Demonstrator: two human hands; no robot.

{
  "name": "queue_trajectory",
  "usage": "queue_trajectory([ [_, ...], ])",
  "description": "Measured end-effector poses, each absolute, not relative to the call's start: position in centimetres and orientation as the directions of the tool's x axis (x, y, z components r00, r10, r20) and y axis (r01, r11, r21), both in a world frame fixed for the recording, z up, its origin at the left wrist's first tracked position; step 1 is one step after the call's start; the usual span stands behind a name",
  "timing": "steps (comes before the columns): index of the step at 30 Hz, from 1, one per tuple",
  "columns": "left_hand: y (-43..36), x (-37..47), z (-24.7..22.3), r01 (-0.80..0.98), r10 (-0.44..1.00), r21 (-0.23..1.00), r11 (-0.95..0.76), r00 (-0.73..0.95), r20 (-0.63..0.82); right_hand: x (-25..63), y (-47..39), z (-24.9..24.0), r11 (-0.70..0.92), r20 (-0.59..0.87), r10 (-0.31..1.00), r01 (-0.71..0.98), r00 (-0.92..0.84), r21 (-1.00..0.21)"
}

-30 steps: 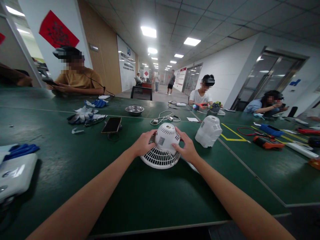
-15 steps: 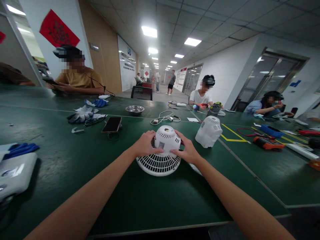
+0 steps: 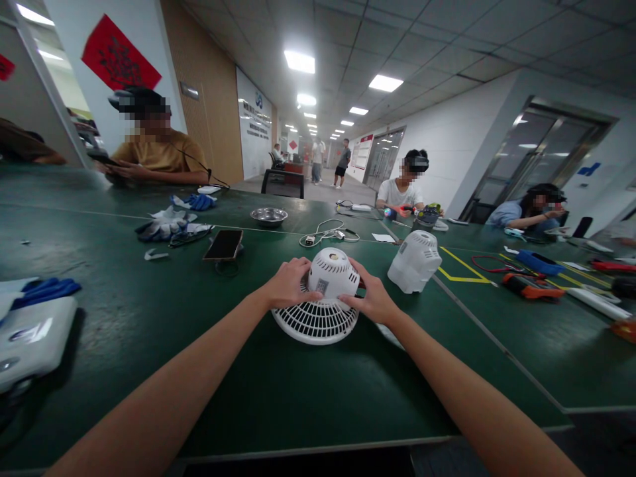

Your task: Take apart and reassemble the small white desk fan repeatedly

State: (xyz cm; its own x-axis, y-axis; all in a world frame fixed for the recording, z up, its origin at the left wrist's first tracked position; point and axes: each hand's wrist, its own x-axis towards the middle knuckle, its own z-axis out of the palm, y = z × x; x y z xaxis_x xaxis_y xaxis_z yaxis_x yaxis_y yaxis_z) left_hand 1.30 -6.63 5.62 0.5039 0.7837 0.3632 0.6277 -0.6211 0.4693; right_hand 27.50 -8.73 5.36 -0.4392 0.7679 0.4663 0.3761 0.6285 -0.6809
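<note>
A white fan head lies grille-down on the green table, its rounded motor housing (image 3: pixel 335 275) on top of the slatted round grille (image 3: pixel 318 324). My left hand (image 3: pixel 293 285) is closed around the left side of the housing, thumb across its front near a small grey label. On the right side my right hand (image 3: pixel 370 291) grips the same housing, its thumb toward the front. The fingertips behind the housing are hidden. Partly covered by my right forearm, a pale flat piece (image 3: pixel 390 334) rests on the table. A white plastic fan base (image 3: pixel 415 262) stands to the right of my right hand.
Beyond my hands are a white cable (image 3: pixel 328 233), a metal bowl (image 3: pixel 269 216) and a phone (image 3: pixel 223 245). Gloves (image 3: pixel 169 228) and a white case (image 3: pixel 37 344) lie left. An orange multimeter (image 3: pixel 529 286) and blue tray (image 3: pixel 540 261) are right. Several people sit across the table.
Both hands keep their hold on the fan housing. The grille's front edge sits very slightly higher in view, and the whole view has shifted a little.
</note>
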Motion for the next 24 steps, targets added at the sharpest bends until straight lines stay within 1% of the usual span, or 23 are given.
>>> queue_trajectory([
  [2, -6.9, 1.4, 5.7, 0.644, 0.786, 0.451, -0.618, 0.498, 0.366, 27.5, -8.7, 5.4, 0.632, 0.472, 0.766, 0.379, -0.436, -0.676],
  [4, -7.2, 1.5, 5.7, 0.646, 0.787, 0.451, -0.616, 0.483, 0.384, 27.6, -8.6, 5.4, 0.653, 0.501, 0.754, 0.403, -0.426, -0.641],
  [6, -7.6, 1.6, 5.7, 0.625, 0.787, 0.480, -0.616, 0.463, 0.407, 27.6, -8.7, 5.5, 0.675, 0.536, 0.738, 0.446, -0.411, -0.588],
  [8, -7.8, 1.6, 5.5, 0.581, 0.793, 0.539, -0.609, 0.432, 0.430, 27.6, -9.0, 5.6, 0.679, 0.540, 0.734, 0.475, -0.413, -0.560],
  [11, -7.8, 1.6, 5.2, 0.458, 0.782, 0.637, -0.620, 0.429, 0.453, 27.2, -9.6, 5.5, 0.668, 0.495, 0.740, 0.420, -0.455, -0.614],
  [13, -7.8, 1.6, 5.1, 0.370, 0.751, 0.670, -0.644, 0.475, 0.459, 26.9, -9.9, 5.4, 0.659, 0.473, 0.737, 0.356, -0.483, -0.663],
  [15, -8.0, 1.6, 5.0, 0.332, 0.733, 0.679, -0.655, 0.500, 0.462, 26.6, -10.1, 5.3, 0.648, 0.468, 0.736, 0.306, -0.490, -0.698],
  [20, -9.0, 2.0, 5.5, 0.377, 0.737, 0.645, -0.665, 0.467, 0.488, 26.5, -10.0, 5.5, 0.634, 0.473, 0.743, 0.274, -0.473, -0.723],
  [24, -8.9, 2.2, 5.8, 0.426, 0.735, 0.605, -0.672, 0.483, 0.476, 26.5, -9.9, 5.8, 0.623, 0.450, 0.747, 0.280, -0.489, -0.730],
])
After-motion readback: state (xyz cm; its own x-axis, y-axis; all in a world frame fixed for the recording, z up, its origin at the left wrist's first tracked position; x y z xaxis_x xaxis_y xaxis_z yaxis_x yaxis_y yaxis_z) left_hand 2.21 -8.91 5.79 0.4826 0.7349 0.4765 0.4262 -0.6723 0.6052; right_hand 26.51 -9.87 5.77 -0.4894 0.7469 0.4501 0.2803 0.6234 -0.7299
